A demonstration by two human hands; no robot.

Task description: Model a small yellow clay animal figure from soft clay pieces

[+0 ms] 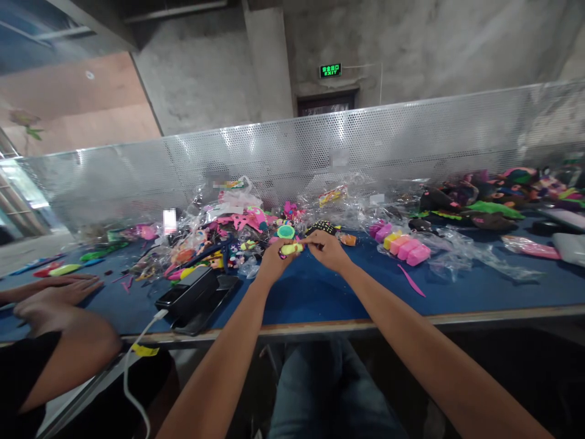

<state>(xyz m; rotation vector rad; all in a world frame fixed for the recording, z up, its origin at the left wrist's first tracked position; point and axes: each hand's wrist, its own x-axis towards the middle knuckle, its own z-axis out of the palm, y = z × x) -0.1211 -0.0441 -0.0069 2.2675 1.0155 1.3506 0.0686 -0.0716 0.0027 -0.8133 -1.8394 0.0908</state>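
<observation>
1. The small yellow-green piece (289, 249) is being held up above the blue tabletop (311, 299), with a round green tub (286, 232) lying just beyond it.
2. It is being clasped by the left hand (274, 261), the thumb and fingers being wrapped about its left part.
3. The right hand (328, 249) is being held at the piece's right end, with thumb and forefinger being drawn close together; whether anything is being pinched between them cannot be told at this size.
4. Fine fingertip work seems to be being done at that end, so steadiness is probably being asked mainly of the left hand.
5. A firm but light grip is being called for: if the piece is as soft as it looks, denting is being risked by hard squeezing.
6. Precision is likely being helped by both hands being held so near each other, the worked end being left uncovered by the left fingers.
7. A dotted black item (321, 228) is lying just past the right hand, and a heap of toys and wrappers (242, 221) is being spread leftward; small parts dropped there are being risked as losses.
</observation>
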